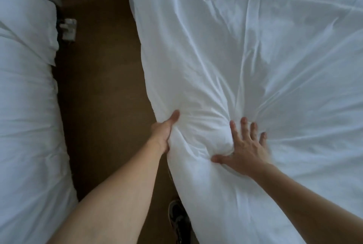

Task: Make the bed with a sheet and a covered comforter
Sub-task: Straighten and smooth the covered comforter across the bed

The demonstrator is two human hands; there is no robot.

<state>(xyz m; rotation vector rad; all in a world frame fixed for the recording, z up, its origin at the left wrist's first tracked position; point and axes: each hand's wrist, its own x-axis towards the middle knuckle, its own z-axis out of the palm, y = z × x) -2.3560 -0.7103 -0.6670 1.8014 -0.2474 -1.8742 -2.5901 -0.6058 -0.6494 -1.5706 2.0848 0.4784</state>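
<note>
A white covered comforter (255, 57) lies wrinkled over the bed and fills the right of the head view. Its left edge hangs down toward the floor. My left hand (164, 131) grips that edge, thumb on top and fingers tucked under the fabric. My right hand (245, 149) lies flat on the comforter just to the right, fingers spread, pressing into a puffy bunch of fabric between the two hands. Creases fan out from that bunch. No separate sheet can be told apart under the comforter.
A second bed with white bedding (25, 106) runs along the left. Brown carpet (102, 86) forms a narrow aisle between the beds. A small pale object (68, 29) lies on the floor far up the aisle. My dark shoe (179, 222) shows beside the comforter edge.
</note>
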